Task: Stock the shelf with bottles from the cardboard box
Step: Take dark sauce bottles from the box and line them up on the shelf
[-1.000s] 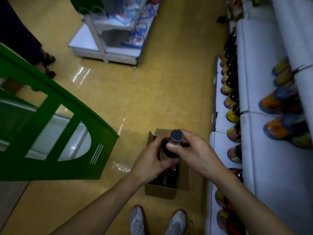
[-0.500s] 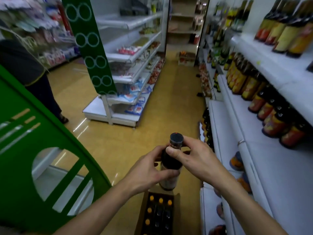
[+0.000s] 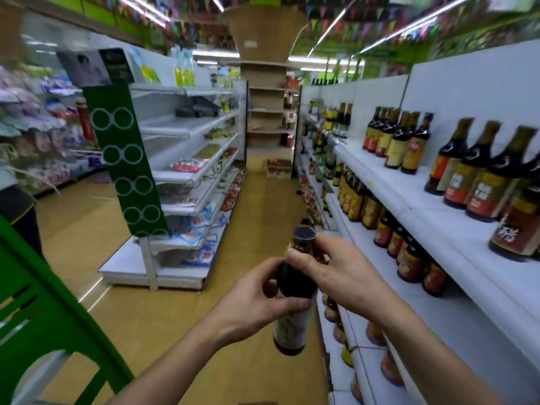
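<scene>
Two hands are holding one dark bottle [image 3: 295, 283] upright in mid-air. Left hand [image 3: 257, 299] is wrapping thumb and fingers round the body, right hand [image 3: 336, 273] is pinching the neck just under the cap [image 3: 304, 236]. Right of the bottle, the white shelf [image 3: 479, 290] is carrying rows of labelled sauce bottles [image 3: 409, 258]. Left of the bottle, a green frame [image 3: 43, 317] is filling the corner. Beyond the bottle, the yellow floor [image 3: 257, 206] is running past a green ringed panel [image 3: 125, 171] and a rack of packets [image 3: 190, 182].
</scene>
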Available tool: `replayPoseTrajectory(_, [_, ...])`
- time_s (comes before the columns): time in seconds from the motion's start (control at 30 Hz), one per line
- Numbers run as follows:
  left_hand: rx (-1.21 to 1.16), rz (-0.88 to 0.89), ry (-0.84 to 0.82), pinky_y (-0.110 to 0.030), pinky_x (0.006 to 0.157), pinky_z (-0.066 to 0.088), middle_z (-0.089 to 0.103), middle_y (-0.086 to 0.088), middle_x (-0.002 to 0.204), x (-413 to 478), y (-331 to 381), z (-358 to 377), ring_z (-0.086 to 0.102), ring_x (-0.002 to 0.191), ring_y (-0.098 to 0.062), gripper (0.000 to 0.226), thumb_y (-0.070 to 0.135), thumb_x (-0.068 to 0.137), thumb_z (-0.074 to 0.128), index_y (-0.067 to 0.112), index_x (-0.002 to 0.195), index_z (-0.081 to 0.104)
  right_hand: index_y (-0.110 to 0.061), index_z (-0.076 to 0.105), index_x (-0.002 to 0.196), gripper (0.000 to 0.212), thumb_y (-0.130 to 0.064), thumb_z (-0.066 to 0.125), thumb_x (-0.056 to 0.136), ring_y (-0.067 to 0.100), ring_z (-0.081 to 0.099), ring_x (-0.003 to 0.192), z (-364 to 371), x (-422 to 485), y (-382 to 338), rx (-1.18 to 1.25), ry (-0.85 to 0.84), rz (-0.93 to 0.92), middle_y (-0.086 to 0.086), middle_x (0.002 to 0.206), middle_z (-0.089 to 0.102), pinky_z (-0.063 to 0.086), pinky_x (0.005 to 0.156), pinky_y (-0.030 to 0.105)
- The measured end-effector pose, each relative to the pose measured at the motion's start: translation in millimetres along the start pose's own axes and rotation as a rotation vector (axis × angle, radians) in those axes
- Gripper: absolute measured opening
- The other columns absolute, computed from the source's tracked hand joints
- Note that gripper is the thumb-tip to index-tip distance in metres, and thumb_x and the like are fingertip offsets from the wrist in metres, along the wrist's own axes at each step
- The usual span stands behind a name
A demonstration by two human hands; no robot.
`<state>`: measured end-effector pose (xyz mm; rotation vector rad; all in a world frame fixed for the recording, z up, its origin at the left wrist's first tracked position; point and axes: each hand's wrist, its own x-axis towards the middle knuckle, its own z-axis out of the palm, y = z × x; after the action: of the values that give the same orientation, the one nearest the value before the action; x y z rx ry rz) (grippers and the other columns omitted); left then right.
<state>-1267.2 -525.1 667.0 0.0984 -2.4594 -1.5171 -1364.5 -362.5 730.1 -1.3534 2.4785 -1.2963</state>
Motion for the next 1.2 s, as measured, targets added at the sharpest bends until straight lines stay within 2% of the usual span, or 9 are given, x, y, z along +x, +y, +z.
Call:
replayPoseTrajectory(0.1, [-0.023, 0.073, -0.016, -0.045, 0.104, 0.055, 0.071, 0.018, 0.127, 9.1, 23.0, -4.3, 0.067, 0.119, -0.006, 0.059, 0.054, 0.077, 0.085, 0.046, 0.131, 0.061, -0.041, 0.067, 0.092, 0.024, -0.064, 0.060, 0.091, -0.005, 0.066, 0.093, -19.1, 0.1, -16.3, 0.008, 0.076, 0.014, -0.024, 0.095, 0.070, 0.054, 0.079, 0.026])
replayPoseTrajectory(0.27, [-0.030, 0.190, -0.099, -0.045, 0.101, 0.055, 0.071, 0.019, 0.125, 25.8, 59.2, -5.6, 0.067, 0.116, -0.006, 0.059, 0.064, 0.075, 0.082, 0.045, 0.128, 0.063, -0.028, 0.071, 0.098, 0.049, -0.073, 0.055, 0.086, 0.004, 0.070, 0.095, -54.6, -11.3, -38.5, 0.002, 0.183, 0.036, -0.009, 0.097, 0.075, 0.057, 0.089, 0.044])
replayPoseTrajectory(0.37, [-0.034, 0.253, -0.158, -0.045, 0.099, 0.056, 0.071, 0.019, 0.124, 34.1, 79.3, 5.2, 0.067, 0.114, -0.006, 0.059, 0.065, 0.076, 0.080, 0.043, 0.128, 0.063, -0.031, 0.071, 0.097, 0.046, -0.071, 0.055, 0.082, 0.002, 0.071, 0.093, -73.2, -25.9, -43.5, 0.012, 0.260, 0.076, -0.014, 0.096, 0.076, 0.057, 0.087, 0.039])
replayPoseTrajectory(0.5, [-0.028, 0.345, -0.223, -0.044, 0.096, 0.057, 0.071, 0.022, 0.120, 43.9, 103.2, 32.6, 0.068, 0.110, -0.003, 0.053, 0.064, 0.080, 0.076, 0.044, 0.127, 0.063, -0.032, 0.070, 0.096, 0.046, -0.072, 0.054, 0.082, 0.003, 0.072, 0.089, -99.3, -52.4, -45.5, -0.018, 0.367, 0.153, -0.011, 0.096, 0.077, 0.051, 0.067, 0.027])
replayPoseTrajectory(0.53, [-0.037, 0.362, -0.242, -0.044, 0.096, 0.057, 0.071, 0.022, 0.119, 45.7, 109.4, 41.3, 0.068, 0.109, -0.002, 0.054, 0.065, 0.079, 0.076, 0.044, 0.127, 0.063, -0.031, 0.070, 0.096, 0.045, -0.072, 0.054, 0.083, 0.004, 0.073, 0.089, -106.6, -59.8, -45.5, -0.024, 0.390, 0.175, -0.009, 0.096, 0.077, 0.053, 0.067, 0.029])
replayPoseTrajectory(0.63, [-0.058, 0.401, -0.298, -0.043, 0.094, 0.058, 0.071, 0.021, 0.120, 48.4, 128.5, 69.1, 0.068, 0.109, -0.003, 0.058, 0.070, 0.078, 0.073, 0.044, 0.129, 0.061, -0.035, 0.071, 0.098, 0.035, -0.066, 0.058, 0.086, 0.003, 0.073, 0.094, -128.7, -84.5, -46.0, -0.016, 0.449, 0.201, -0.010, 0.098, 0.077, 0.058, 0.085, 0.033])
replayPoseTrajectory(0.77, [-0.087, 0.453, -0.342, -0.048, 0.091, 0.059, 0.072, 0.016, 0.117, 49.8, 158.4, 106.8, 0.069, 0.107, -0.008, 0.055, 0.070, 0.080, 0.071, 0.040, 0.125, 0.064, -0.036, 0.067, 0.109, 0.033, -0.060, 0.062, 0.087, 0.001, 0.070, 0.102, -159.9, -116.6, -46.3, -0.063, 0.512, 0.208, -0.014, 0.105, 0.076, 0.057, 0.094, 0.037])
replayPoseTrajectory(0.93, [-0.149, 0.511, -0.397, -0.041, 0.092, 0.060, 0.072, 0.022, 0.116, 49.3, 201.1, 150.1, 0.068, 0.106, 0.000, 0.048, 0.071, 0.080, 0.070, 0.045, 0.120, 0.066, -0.037, 0.064, 0.119, 0.024, -0.042, 0.067, 0.096, 0.006, 0.070, 0.106, -203.3, -155.8, -46.3, -0.113, 0.553, 0.223, -0.013, 0.111, 0.075, 0.056, 0.097, 0.043])
replayPoseTrajectory(1.2, [-0.243, 0.602, -0.501, -0.043, 0.095, 0.060, 0.073, 0.015, 0.119, 45.1, 266.4, 227.0, 0.069, 0.111, -0.006, 0.044, 0.061, 0.086, 0.073, 0.037, 0.123, 0.068, -0.040, 0.064, 0.114, 0.018, -0.046, 0.064, 0.098, -0.005, 0.069, 0.104, -263.2, -224.8, -41.5, -0.207, 0.677, 0.263, -0.022, 0.108, 0.074, 0.055, 0.091, 0.031])
